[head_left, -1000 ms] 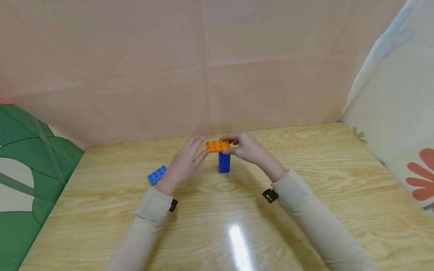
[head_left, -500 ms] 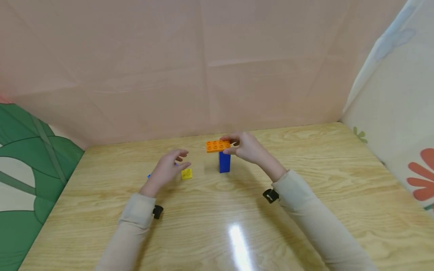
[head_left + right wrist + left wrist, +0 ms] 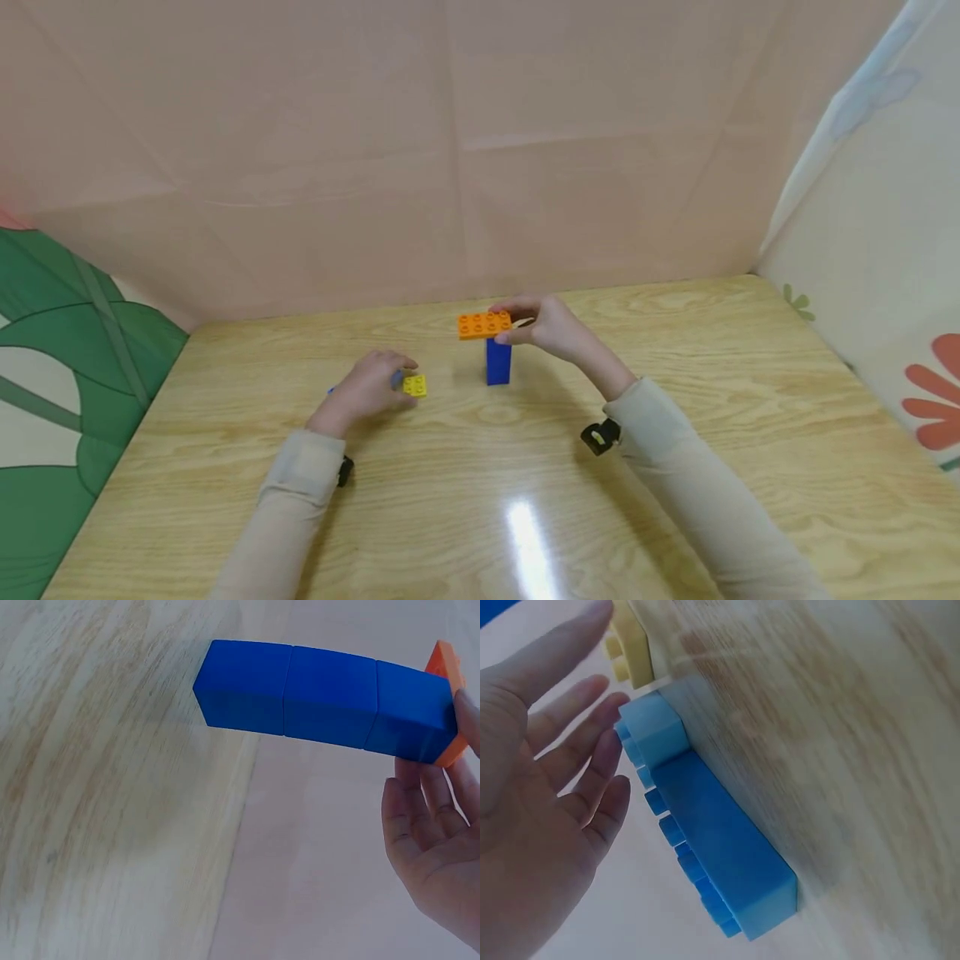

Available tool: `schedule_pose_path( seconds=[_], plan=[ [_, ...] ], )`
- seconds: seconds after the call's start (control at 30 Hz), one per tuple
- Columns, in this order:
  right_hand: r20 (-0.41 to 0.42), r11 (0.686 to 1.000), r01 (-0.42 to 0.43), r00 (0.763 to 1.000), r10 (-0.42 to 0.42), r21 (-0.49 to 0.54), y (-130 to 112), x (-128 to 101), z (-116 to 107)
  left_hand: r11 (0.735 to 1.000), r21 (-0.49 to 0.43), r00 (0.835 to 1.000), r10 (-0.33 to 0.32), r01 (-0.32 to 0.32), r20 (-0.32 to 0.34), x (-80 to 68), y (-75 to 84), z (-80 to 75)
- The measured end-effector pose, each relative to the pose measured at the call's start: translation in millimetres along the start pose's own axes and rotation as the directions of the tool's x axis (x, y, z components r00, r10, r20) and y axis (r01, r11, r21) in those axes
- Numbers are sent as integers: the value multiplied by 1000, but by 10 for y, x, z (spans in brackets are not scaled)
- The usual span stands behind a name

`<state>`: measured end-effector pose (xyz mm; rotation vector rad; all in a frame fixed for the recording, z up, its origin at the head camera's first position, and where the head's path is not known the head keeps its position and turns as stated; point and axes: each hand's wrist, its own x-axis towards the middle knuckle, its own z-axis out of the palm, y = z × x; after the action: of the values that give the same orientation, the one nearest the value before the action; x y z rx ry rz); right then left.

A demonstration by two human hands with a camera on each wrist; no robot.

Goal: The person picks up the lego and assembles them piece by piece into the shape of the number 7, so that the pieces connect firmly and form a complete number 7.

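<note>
My right hand [image 3: 553, 332] pinches the right end of an orange eight-stud building brick [image 3: 474, 326] between thumb and fingers. That brick lies flat across the top of a blue tower [image 3: 498, 364], which the right wrist view shows as three stacked blue bricks [image 3: 330, 697]. My left hand [image 3: 367, 387] is low over the table, thumb and forefinger spread around a small yellow brick [image 3: 416, 385]. Below its palm, the left wrist view shows a light blue brick [image 3: 658, 731] and a longer blue brick [image 3: 724, 844]; the hand mostly hides both in the head view.
A wood-grain table [image 3: 465, 483] carries the bricks. A pinkish cloth [image 3: 375, 150] hangs along its back edge, with patterned sheets at the left and right sides. Black wrist devices [image 3: 602, 436] sit under both sleeves.
My left hand has let go of the orange brick's left end, moved left and come down to the yellow brick. My right hand has stayed on the orange brick.
</note>
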<state>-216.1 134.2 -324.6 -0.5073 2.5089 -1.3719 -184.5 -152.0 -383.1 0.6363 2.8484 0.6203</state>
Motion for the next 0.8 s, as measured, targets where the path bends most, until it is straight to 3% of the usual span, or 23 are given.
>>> schedule_pose_path(
  seconds=[0.23,0.33,0.43,0.57,0.8],
  plan=[
    [13,998,-36,999,36,42,2,2,-7,989,146,999,34,-33,-4,30,23,43],
    [19,998,-35,999,34,49,7,5,-7,988,154,1000,22,-19,-16,42,37,54],
    [21,998,-35,999,34,57,-3,3,-10,996,91,999,0,4,-49,53,33,47],
    [17,998,-39,999,38,59,-8,-3,-20,997,-74,994,-37,30,-99,71,39,15],
    [18,996,-50,999,49,68,8,0,-23,950,-311,980,-38,-26,-196,98,151,-66]
  ],
)
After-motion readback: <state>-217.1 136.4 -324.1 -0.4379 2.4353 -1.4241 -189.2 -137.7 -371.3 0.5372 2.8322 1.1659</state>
